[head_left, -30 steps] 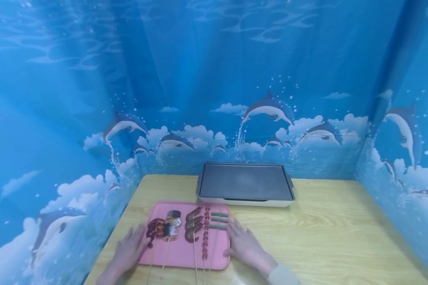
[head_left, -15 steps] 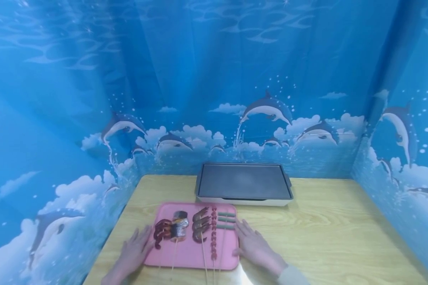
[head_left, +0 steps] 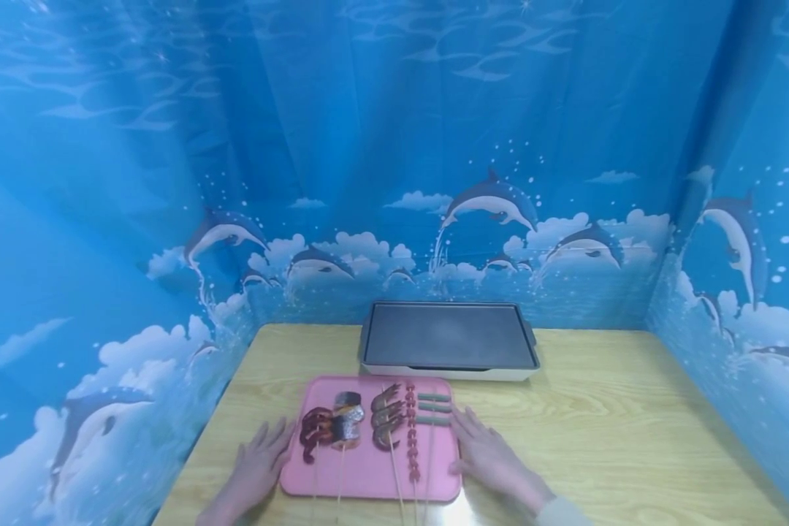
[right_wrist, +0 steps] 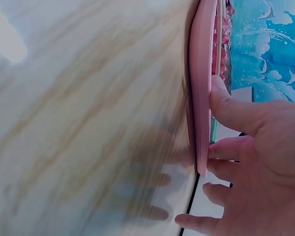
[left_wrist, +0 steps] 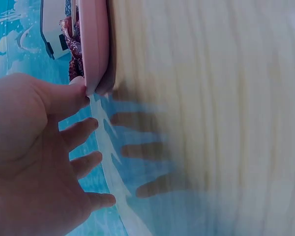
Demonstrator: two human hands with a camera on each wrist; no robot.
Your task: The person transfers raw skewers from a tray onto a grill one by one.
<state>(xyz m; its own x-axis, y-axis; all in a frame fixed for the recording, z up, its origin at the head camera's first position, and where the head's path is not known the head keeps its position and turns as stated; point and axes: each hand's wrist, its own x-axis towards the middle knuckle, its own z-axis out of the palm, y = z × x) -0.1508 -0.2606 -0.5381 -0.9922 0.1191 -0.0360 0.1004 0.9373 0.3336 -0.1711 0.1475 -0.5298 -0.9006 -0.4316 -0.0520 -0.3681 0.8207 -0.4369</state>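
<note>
1. Head view: tray point(head_left: 368, 478) in pink sits near the front edge of the tabletop point(head_left: 631, 438), left of centre, its long axis running left to right. Skewers point(head_left: 394, 431) lie across it, sticks pointing toward you past its near edge. Your left hand point(head_left: 258, 467) lies flat against the tray's left edge, and your right hand point(head_left: 493, 459) lies flat against its right edge, fingers spread and straight. The tray is therefore bracketed between both hands, neither nearer than the other. A dark griddle point(head_left: 448, 337) stands at the back edge of the tabletop, just beyond the tray.

2. Left wrist view: your left hand point(left_wrist: 34, 157) is open, and its thumb presses the tray point(left_wrist: 94, 44) at a rim corner. The other fingers point(left_wrist: 83, 164) stretch out apart from it, curled round nothing.

3. Right wrist view: your right hand point(right_wrist: 258, 152) is likewise open. Its thumb rests on the top of the tray point(right_wrist: 202, 83) rim, while the fingers point(right_wrist: 221, 147) meet the edge lower down. You cannot tell whether any finger reaches under the tray.
</note>
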